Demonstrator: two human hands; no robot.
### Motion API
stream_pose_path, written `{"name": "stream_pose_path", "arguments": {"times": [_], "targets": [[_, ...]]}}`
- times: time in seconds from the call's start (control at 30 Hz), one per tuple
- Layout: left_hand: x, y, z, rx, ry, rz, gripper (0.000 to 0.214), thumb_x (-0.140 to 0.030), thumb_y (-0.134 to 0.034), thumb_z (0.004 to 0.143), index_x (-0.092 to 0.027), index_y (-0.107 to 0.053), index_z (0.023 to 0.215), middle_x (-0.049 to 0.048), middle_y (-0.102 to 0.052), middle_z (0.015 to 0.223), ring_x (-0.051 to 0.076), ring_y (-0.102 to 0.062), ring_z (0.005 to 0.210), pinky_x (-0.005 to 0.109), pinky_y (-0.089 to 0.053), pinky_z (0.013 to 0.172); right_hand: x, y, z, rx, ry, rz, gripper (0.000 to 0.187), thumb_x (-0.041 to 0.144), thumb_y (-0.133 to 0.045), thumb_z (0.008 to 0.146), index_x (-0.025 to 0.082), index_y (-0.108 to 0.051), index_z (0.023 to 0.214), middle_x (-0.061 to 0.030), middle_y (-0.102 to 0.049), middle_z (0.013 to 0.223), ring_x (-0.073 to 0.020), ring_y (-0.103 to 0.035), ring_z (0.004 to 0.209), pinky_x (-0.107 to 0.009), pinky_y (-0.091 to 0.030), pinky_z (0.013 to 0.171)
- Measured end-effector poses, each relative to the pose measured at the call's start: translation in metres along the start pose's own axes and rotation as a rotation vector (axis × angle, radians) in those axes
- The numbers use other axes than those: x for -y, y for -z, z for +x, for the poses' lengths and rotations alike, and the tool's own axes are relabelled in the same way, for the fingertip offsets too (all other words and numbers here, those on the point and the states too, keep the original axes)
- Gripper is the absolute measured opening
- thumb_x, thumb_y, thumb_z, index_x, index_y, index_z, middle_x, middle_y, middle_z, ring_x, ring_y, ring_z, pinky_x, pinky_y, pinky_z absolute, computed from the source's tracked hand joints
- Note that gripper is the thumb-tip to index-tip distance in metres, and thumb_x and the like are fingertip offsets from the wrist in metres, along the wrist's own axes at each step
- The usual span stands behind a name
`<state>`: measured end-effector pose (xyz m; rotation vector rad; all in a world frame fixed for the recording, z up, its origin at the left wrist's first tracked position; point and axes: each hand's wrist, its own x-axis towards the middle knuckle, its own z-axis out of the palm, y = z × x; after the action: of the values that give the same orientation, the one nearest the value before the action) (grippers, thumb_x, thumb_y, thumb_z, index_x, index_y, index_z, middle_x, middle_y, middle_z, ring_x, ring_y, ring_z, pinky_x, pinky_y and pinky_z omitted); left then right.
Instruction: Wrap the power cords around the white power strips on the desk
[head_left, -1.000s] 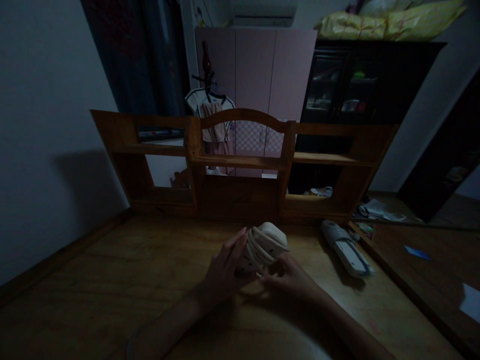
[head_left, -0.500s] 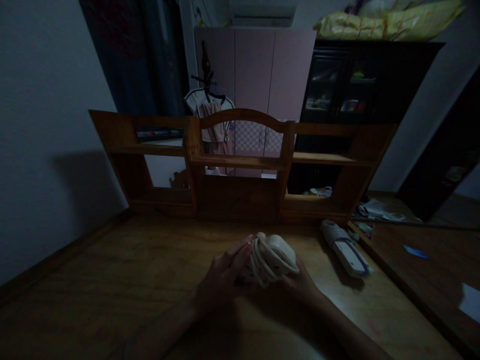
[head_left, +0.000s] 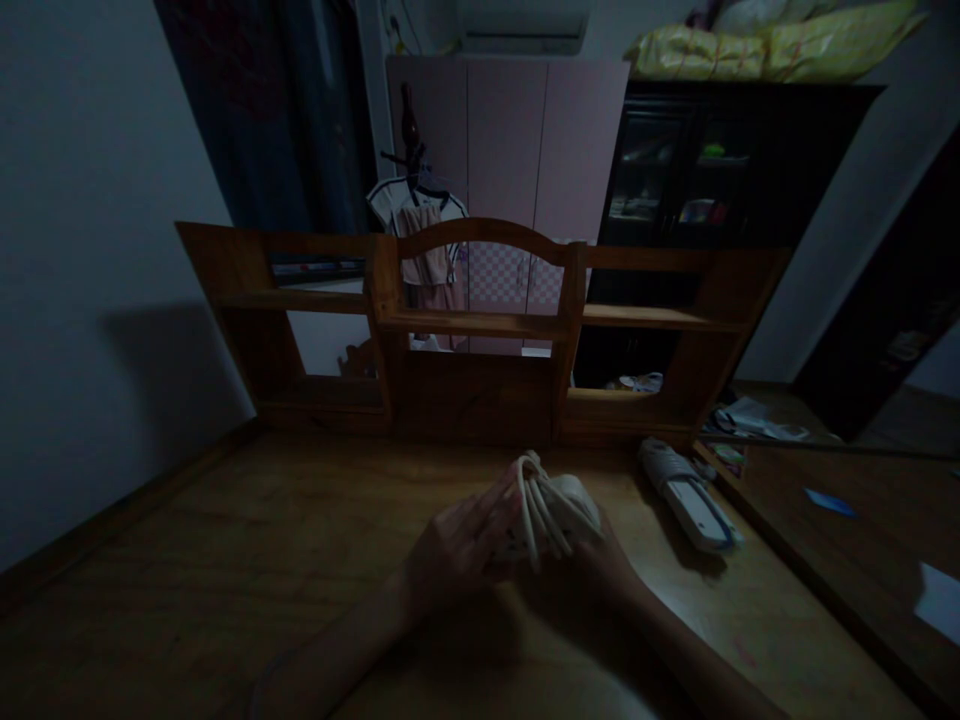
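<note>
Between my two hands, over the wooden desk (head_left: 225, 540), is a white power strip (head_left: 506, 540) with its pale cord (head_left: 541, 510) looped around the middle. My left hand (head_left: 461, 535) is closed on the strip's left part, its fingers along the cord loops. From the right, my right hand (head_left: 606, 568) grips the other end, where a rounded white part shows. The fingers of the right hand are mostly hidden behind the strip and cord. A second power strip (head_left: 694, 510), wound with grey cord, lies on the desk to the right.
A wooden shelf unit (head_left: 480, 322) spans the desk's back edge. On the lower brown surface at right are a blue piece (head_left: 829, 502) and a white sheet (head_left: 937, 600). A wall (head_left: 90, 300) borders the desk on the left.
The cord loops have shifted and now stand up higher at the top, in a steeper bundle. My left hand has moved slightly right and turned with the cord.
</note>
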<state>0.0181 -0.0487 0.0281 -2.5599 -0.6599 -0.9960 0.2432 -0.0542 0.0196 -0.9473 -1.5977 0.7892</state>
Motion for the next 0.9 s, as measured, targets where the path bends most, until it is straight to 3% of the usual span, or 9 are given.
{"name": "stream_pose_path", "arguments": {"times": [0.13,0.3,0.5,0.67,0.9], "targets": [[0.001,-0.001,0.001,0.023,0.021,-0.001,0.079,-0.043,-0.051,0.088,-0.012,-0.009,0.147,0.0205,-0.033,0.145,0.028,-0.043,0.127,0.038,-0.045,0.097,-0.010,0.005,0.002,-0.014,-0.026,-0.014,0.028,0.026,-0.057,0.074,0.023,-0.065,0.100,-0.0035,-0.066,0.099,-0.0245,-0.060,0.093,-0.036,-0.048,0.084],[0.001,-0.005,0.003,0.069,0.138,-0.024,0.081,-0.046,-0.051,0.086,-0.012,-0.011,0.147,0.0168,-0.037,0.144,0.027,-0.049,0.122,0.038,-0.045,0.097,-0.005,0.012,0.010,-0.086,-0.056,0.029,0.018,0.034,-0.053,0.084,0.022,-0.062,0.092,-0.0018,-0.063,0.086,-0.0193,-0.057,0.080,-0.028,-0.047,0.070],[0.005,-0.008,0.004,-0.053,0.505,-0.164,0.085,-0.032,-0.060,0.079,-0.021,-0.011,0.148,0.0116,-0.040,0.143,0.026,-0.051,0.120,0.038,-0.045,0.098,-0.005,0.022,0.018,-0.252,-0.148,0.148,0.031,0.051,-0.048,0.088,0.021,-0.059,0.091,-0.0020,-0.058,0.078,-0.0171,-0.055,0.069,-0.025,-0.045,0.060],[0.010,-0.012,0.002,-0.117,0.725,-0.295,0.085,-0.029,-0.062,0.077,-0.023,-0.015,0.147,0.0099,-0.042,0.142,0.024,-0.049,0.122,0.037,-0.045,0.098,-0.027,0.025,0.021,-0.226,-0.225,0.307,0.033,0.052,-0.045,0.088,0.022,-0.059,0.087,-0.0039,-0.059,0.073,-0.0192,-0.059,0.067,-0.030,-0.049,0.059],[0.009,-0.015,0.003,-0.127,0.726,-0.431,0.083,-0.025,-0.064,0.076,-0.024,-0.020,0.146,0.0096,-0.039,0.144,0.024,-0.045,0.127,0.038,-0.042,0.100,-0.069,0.039,0.025,-0.298,-0.326,0.460,0.027,0.047,-0.054,0.082,0.023,-0.056,0.070,-0.0033,-0.061,0.066,-0.0212,-0.064,0.066,-0.036,-0.055,0.065]]}}
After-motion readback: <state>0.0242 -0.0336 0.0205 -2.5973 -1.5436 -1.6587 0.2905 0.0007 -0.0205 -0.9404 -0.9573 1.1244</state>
